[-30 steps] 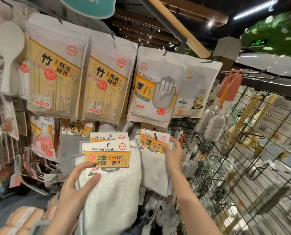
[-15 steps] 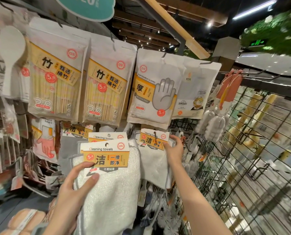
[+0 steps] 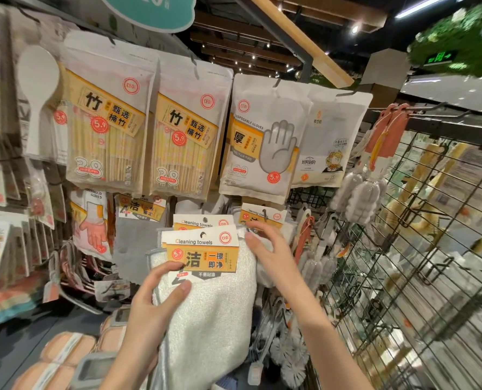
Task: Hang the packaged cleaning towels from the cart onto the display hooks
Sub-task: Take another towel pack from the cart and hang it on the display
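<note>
Head view: towel pack point(image 3: 206, 299) hides L grip point(image 3: 152, 308) palm, hook unseen.

Front towel card point(image 3: 201, 251): is reading "Cleaning towels", "CEO!", "5.9", "洁", "一擦即净".
Rear towel card point(image 3: 203, 222): is showing "Cleaning towels".
Glove pouch point(image 3: 262, 142): is reading "DISPOSABLE GLOVES", "厚", "5.9".
Bamboo packs point(image 3: 107, 128): are showing "竹", "甄选楠竹", "5.9", "38".
Pink glove pack point(image 3: 92, 218): is reading "HOUSEHOLD GLOVES", the first word partly cut off.
</note>
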`<state>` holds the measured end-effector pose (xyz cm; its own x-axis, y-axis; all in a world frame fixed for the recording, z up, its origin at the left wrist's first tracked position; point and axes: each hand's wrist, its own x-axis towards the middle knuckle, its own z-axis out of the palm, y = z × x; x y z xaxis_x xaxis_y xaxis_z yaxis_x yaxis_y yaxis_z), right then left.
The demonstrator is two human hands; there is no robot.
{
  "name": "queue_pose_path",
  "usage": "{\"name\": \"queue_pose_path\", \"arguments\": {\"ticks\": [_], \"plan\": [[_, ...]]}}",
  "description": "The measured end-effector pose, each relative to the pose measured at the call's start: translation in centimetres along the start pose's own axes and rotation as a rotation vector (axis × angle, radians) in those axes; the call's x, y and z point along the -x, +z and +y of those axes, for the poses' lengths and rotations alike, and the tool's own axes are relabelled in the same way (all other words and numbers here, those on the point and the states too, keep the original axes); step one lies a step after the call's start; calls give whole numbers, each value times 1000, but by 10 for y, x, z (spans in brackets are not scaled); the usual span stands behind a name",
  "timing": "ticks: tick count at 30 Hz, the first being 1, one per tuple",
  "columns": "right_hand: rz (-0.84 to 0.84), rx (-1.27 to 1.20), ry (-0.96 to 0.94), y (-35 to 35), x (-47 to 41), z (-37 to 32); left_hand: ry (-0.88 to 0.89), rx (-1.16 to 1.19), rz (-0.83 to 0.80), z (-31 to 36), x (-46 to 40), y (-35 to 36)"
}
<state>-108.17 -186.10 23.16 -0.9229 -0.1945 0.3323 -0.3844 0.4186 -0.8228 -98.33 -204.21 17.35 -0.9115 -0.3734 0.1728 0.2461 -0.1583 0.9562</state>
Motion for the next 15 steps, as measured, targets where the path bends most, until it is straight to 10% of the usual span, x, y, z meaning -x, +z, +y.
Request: {"name": "queue_pose_path", "arguments": {"ticks": [15], "plan": [[10,-21,0,21,49,-18,35,20,-29,7,17,6]]}}
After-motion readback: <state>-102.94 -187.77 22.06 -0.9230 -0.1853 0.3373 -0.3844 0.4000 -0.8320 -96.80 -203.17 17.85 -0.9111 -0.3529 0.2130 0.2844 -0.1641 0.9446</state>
